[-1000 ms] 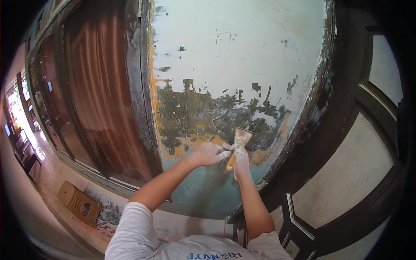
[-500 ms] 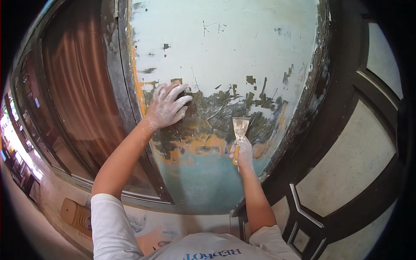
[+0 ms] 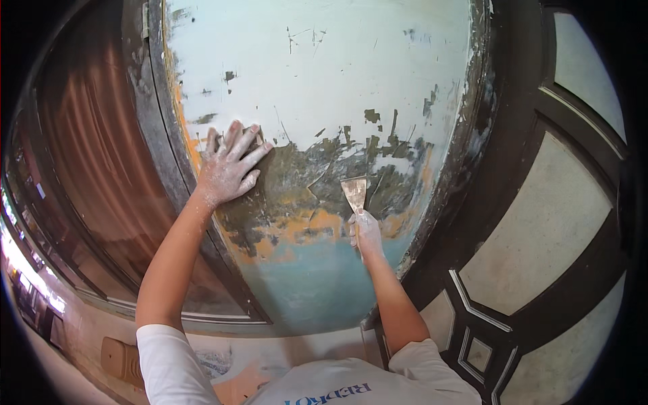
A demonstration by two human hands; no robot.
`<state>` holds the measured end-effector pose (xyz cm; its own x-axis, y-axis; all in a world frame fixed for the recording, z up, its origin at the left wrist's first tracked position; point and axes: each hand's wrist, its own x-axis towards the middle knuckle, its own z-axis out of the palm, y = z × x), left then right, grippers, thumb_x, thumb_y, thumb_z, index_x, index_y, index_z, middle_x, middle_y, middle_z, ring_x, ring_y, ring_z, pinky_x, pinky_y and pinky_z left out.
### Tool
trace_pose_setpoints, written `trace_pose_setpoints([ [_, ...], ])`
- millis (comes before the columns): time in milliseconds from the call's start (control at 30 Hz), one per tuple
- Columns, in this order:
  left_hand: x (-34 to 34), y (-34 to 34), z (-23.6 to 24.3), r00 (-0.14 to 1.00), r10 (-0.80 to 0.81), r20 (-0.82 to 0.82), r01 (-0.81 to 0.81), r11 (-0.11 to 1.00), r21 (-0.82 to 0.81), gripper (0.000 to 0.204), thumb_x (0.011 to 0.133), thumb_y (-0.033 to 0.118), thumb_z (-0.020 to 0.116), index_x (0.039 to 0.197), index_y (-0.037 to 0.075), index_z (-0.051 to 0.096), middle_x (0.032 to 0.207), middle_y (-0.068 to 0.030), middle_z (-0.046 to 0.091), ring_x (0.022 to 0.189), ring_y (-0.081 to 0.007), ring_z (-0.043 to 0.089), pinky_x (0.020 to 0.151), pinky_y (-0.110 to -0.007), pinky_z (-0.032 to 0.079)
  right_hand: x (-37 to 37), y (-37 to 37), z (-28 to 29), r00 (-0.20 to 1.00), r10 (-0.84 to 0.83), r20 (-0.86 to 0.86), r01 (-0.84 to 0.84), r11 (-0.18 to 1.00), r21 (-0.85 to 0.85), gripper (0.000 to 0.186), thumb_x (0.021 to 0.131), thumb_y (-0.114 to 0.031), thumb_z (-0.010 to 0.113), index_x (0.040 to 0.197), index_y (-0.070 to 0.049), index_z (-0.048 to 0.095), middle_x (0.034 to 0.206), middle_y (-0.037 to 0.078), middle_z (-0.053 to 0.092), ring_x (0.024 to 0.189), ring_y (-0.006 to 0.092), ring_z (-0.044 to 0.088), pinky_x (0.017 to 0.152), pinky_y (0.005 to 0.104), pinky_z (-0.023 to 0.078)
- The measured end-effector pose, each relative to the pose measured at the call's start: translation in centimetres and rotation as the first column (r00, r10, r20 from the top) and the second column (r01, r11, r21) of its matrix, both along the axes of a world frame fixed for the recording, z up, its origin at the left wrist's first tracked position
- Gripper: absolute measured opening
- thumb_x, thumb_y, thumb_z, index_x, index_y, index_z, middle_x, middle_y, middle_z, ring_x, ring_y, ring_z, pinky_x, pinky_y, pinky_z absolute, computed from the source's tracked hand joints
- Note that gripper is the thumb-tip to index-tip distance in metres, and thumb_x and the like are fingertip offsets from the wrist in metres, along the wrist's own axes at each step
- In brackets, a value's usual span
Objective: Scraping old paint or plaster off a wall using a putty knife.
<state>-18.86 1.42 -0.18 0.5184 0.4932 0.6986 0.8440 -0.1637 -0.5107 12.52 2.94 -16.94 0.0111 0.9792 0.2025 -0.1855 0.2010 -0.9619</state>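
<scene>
In front of me is a wall panel (image 3: 324, 81), pale and smooth at the top. A rough dark band with scratches and orange patches crosses its middle, above blue-green paint. My left hand (image 3: 231, 165), dusted white, rests with fingers spread on the left side of the panel, where the pale coat meets the dark band. My right hand (image 3: 366, 233) is closed round the handle of a putty knife (image 3: 355, 194). Its wide, stained blade points up over the dark band; whether the edge touches the wall I cannot tell.
Left of the panel stands a dark-framed window (image 3: 94, 169) with a reddish-brown curtain behind glass. Dark wooden door panelling (image 3: 540, 216) with pale insets is at the right. A brown plastic stool or chair (image 3: 121, 360) sits at lower left.
The whole view has shifted, with the wall sliding left. My left hand's fingers have spread wider. My right hand keeps the putty knife at nearly the same part of the wall.
</scene>
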Motion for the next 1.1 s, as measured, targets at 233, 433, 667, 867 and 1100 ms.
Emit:
trace_pose_setpoints([
  [233,-0.1,0.8,0.2,0.997,0.024,0.067,-0.030,0.997,0.076,0.061,0.079,0.044,0.060,0.137,0.039,0.044,0.155,0.0010,0.021,0.145,-0.0277,0.009,0.110,-0.064,0.012,1.5,-1.1,-0.2,0.993,-0.101,-0.054,0.102,0.995,0.016,0.026,0.098,-0.028,0.044,0.092,-0.006,0.055,0.064,0.000,0.050,0.045,0.0065,0.041,0.041,0.0229,0.033],
  [433,0.1,0.9,0.2,0.996,0.033,0.077,-0.039,0.997,0.071,0.063,0.077,0.046,0.061,0.137,0.039,0.044,0.154,0.0012,0.024,0.145,-0.0271,0.010,0.111,-0.062,0.013,2.1,-0.2,10.4,0.997,-0.074,0.032,0.069,0.987,0.144,0.030,0.099,-0.034,0.042,0.098,-0.007,0.053,0.061,0.000,0.050,0.041,0.0070,0.040,0.037,0.0220,0.031],
  [667,0.2,1.1,0.3,0.995,0.019,0.103,-0.025,0.998,0.060,0.061,0.076,0.042,0.061,0.136,0.036,0.047,0.154,-0.0024,0.024,0.144,-0.0296,0.012,0.112,-0.061,0.010,-0.2,-0.2,2.6,1.000,-0.027,0.007,0.027,0.998,0.049,0.032,0.099,-0.038,0.041,0.096,-0.009,0.051,0.055,-0.001,0.044,0.038,0.0075,0.037,0.035,0.0216,0.029],
  [867,0.0,1.0,0.2,0.993,-0.023,0.113,0.015,0.998,0.069,0.062,0.075,0.042,0.062,0.136,0.036,0.048,0.153,-0.0026,0.027,0.144,-0.0298,0.015,0.111,-0.061,0.012,-0.1,0.2,9.3,0.998,-0.053,0.013,0.051,0.988,0.146,0.028,0.099,-0.035,0.044,0.096,-0.008,0.051,0.061,-0.001,0.046,0.044,0.0065,0.039,0.039,0.0234,0.030],
  [1100,-0.1,1.1,-0.4,0.990,-0.031,0.135,0.021,0.997,0.072,0.061,0.075,0.042,0.063,0.134,0.036,0.050,0.153,-0.0026,0.027,0.144,-0.0285,0.016,0.112,-0.059,0.009,0.7,-2.1,1.4,0.843,0.298,-0.448,-0.316,0.948,0.036,0.027,0.098,-0.034,0.046,0.103,-0.008,0.052,0.066,0.001,0.051,0.049,0.0087,0.046,0.043,0.0218,0.036],
])
